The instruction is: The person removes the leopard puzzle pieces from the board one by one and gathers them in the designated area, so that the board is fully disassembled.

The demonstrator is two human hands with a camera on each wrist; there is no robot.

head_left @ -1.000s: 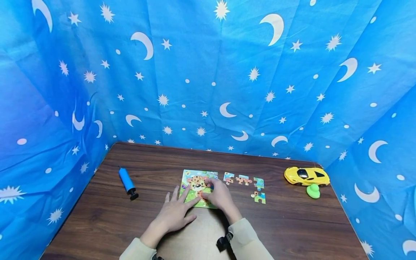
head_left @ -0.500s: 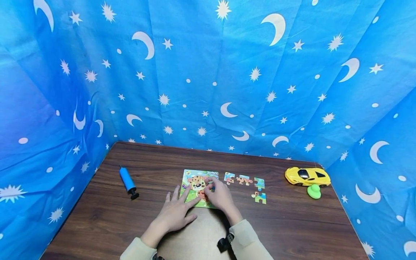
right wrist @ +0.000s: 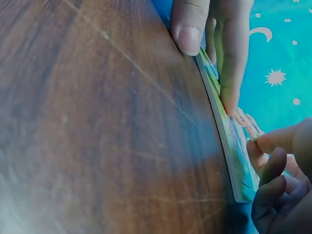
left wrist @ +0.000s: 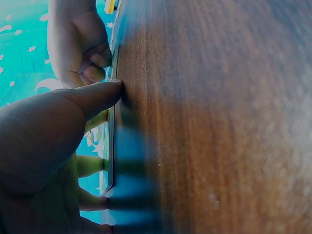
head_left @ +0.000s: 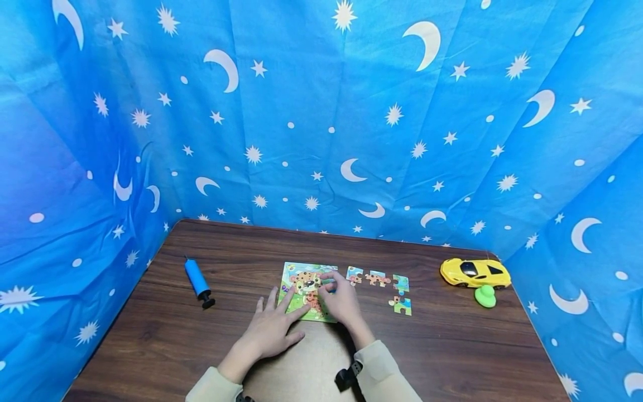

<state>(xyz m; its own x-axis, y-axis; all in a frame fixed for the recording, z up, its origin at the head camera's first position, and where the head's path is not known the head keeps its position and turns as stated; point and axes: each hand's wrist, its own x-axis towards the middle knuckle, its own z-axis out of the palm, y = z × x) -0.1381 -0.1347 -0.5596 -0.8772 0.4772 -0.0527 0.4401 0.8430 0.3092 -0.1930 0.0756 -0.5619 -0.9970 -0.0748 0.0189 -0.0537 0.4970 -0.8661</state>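
Note:
A jigsaw puzzle [head_left: 297, 308] with a spotted cartoon animal lies in its flat board in the middle of the table. My left hand [head_left: 271, 330] has its fingers spread, with some fingertips resting on the board's lower left part and its thumb on the table at the front. My right hand [head_left: 342, 301] is over the board's right side. In the right wrist view its thumb and index finger pinch the edge of a puzzle piece [right wrist: 247, 123], which stands tilted up from the board. The fingers partly hide the board's right side.
Several loose puzzle pieces [head_left: 377, 278] lie right of the board. Farther right are a yellow toy car [head_left: 474, 273] and a green rubber duck [head_left: 484, 296]. A blue hand pump [head_left: 196, 277] lies at the left. A starry blue curtain [head_left: 301, 145] surrounds the table's back and sides.
My right fingertips have drawn together and risen slightly, tilting the puzzle piece at the animal's face up from the board. My left hand has kept its place.

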